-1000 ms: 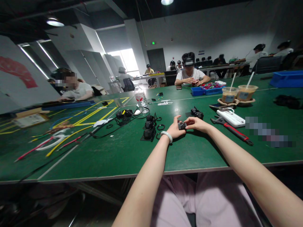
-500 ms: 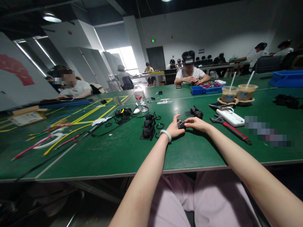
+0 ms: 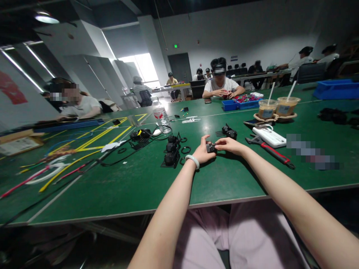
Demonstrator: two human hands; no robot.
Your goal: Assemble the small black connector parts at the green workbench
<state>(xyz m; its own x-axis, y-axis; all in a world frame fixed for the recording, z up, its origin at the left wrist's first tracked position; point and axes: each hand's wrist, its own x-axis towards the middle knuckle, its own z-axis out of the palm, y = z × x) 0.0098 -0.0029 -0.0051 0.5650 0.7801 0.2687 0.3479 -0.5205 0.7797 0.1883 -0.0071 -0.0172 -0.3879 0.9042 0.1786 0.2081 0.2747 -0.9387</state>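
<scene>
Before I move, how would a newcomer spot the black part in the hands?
Find the green table, then the person's pale bangle. Just beyond it, the left hand and right hand meet at a small black part. Unlike the black pieces lying nearby, it is held.

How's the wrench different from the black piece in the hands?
The wrench is longer than the black piece. The wrench's handle has red; the black piece shows none. The wrench lies on the table, while the left hand and right hand hold the black piece. Both have some black.
</scene>
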